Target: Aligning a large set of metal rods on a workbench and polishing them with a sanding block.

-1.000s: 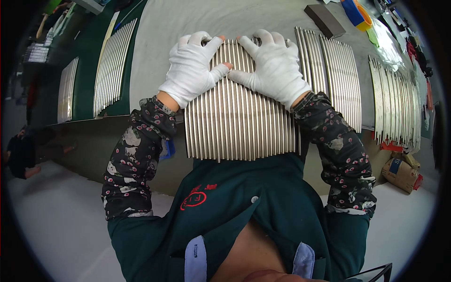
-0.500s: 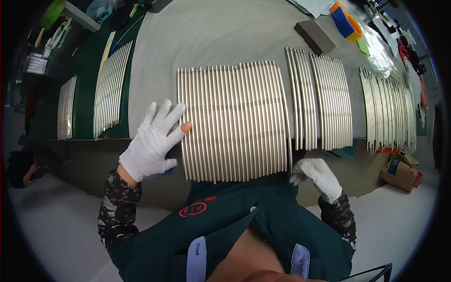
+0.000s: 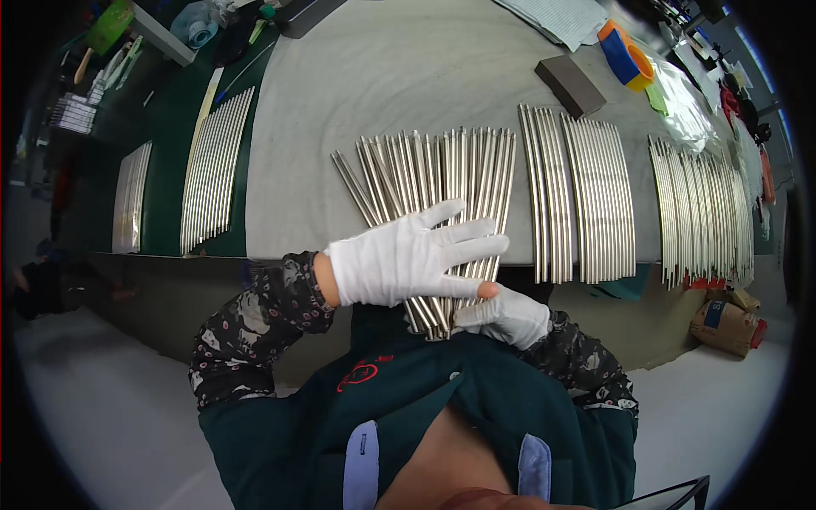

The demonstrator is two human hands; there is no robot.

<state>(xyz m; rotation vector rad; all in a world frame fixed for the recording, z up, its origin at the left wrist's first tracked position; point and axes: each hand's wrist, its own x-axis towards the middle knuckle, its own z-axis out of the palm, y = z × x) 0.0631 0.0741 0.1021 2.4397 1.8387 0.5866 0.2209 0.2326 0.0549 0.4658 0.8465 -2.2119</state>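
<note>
- The rods [image 3: 446, 170], a loose bunch of thin metal ones, are lying at the middle of the frame, their upper ends fanning out and a few at the left leaning away from the others.
- The left hand [image 3: 408, 255], in a white glove with a bare thumb tip showing, is resting across the rods with its fingers stretching toward the right of the frame, open and not closing around them.
- The right hand [image 3: 510, 319], also gloved, is sitting at the lower right of the bunch, touching the rods near their lower ends; the left hand is partly hiding it, so whether it is gripping cannot be told.
- Two neat rows, a narrow row [image 3: 546, 195] and a wider row [image 3: 600, 200], are lying side by side just right of the bunch on the grey table [image 3: 340, 76].
- Another row [image 3: 701, 212] is lying at the far right.
- A slanting row [image 3: 218, 170] is lying on the green surface [image 3: 167, 195] at the left.
- A dark block [image 3: 571, 85] is resting at the upper right, near an orange and blue ring [image 3: 627, 55].
</note>
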